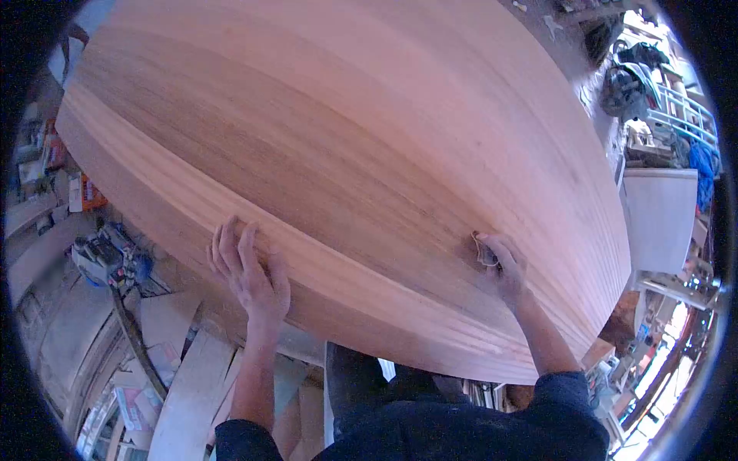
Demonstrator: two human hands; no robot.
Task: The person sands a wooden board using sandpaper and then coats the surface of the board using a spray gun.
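Observation:
A large pale-brown wooden panel [369, 154] with straight grain fills most of the view, its near edge bowed by the lens. My left hand [254, 269] lies on that near edge, fingers spread over the top surface and holding nothing. Farther right, my right hand [506, 269] presses on the panel with its fingers closed over a small folded piece of sandpaper [484, 250]. Only the curled, brownish edge of the sandpaper shows; the fingers hide the rest.
At the left, a power tool [108, 257] sits below the panel near an orange box [91, 192]. Long boards [188, 396] lean at the lower left. On the right stand a white panel [661, 215], a pale metal rack [684, 115] and a blue cloth [703, 175].

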